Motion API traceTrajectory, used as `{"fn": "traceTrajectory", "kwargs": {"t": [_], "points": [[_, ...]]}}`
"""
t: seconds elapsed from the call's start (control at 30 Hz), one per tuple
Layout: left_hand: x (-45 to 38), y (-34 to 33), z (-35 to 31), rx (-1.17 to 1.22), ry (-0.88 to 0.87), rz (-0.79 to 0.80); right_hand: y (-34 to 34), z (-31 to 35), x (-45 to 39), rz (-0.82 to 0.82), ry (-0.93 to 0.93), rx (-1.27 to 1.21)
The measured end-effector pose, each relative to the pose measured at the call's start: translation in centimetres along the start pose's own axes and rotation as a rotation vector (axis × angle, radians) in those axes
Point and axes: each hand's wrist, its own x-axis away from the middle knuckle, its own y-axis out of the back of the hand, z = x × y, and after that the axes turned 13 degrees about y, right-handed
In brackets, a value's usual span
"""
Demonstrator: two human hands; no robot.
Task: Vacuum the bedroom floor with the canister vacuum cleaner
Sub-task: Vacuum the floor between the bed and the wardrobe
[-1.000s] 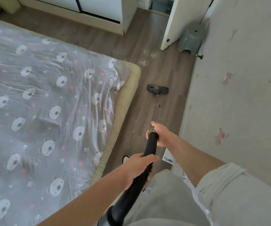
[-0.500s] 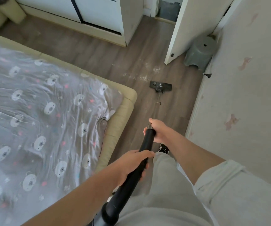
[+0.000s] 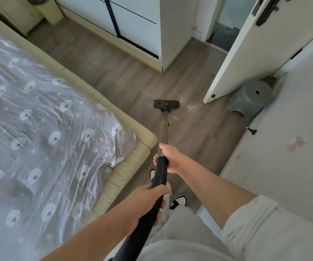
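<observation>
I hold the vacuum's black hose handle [image 3: 152, 202] with both hands: my left hand [image 3: 148, 202] is wrapped around it low down, my right hand [image 3: 170, 159] grips the collar where it meets the thin metal wand [image 3: 164, 130]. The wand runs toward 12 o'clock to the flat black floor head [image 3: 166, 104], which sits on the floor [image 3: 125, 80] past the bed corner. White dust specks [image 3: 191, 106] lie at 3 o'clock of the head, just beside it. Since half a second ago the head has slid further out, into the dusty patch, and my view has lifted. The floor is grey-brown planks. The bed [image 3: 39, 138], under a grey bear-print cover, fills 9 o'clock; a white wardrobe [image 3: 142, 29] stands at 12, an open door [image 3: 249, 53] and a grey stool [image 3: 249, 99] at 2, a marked wall [image 3: 293, 138] at 3.
</observation>
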Motion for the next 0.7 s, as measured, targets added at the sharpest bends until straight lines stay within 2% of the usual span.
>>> {"fn": "traceTrajectory", "kwargs": {"t": [0.33,0.7], "points": [[-1.8,0.9,-10.7,0.128,-0.026,0.069,-3.5,10.2,-6.1,0.021,-0.014,0.239],[-3.9,-4.4,-22.7,0.369,-0.017,-0.032,-4.6,21.6,-13.4,0.124,-0.13,0.362]]}}
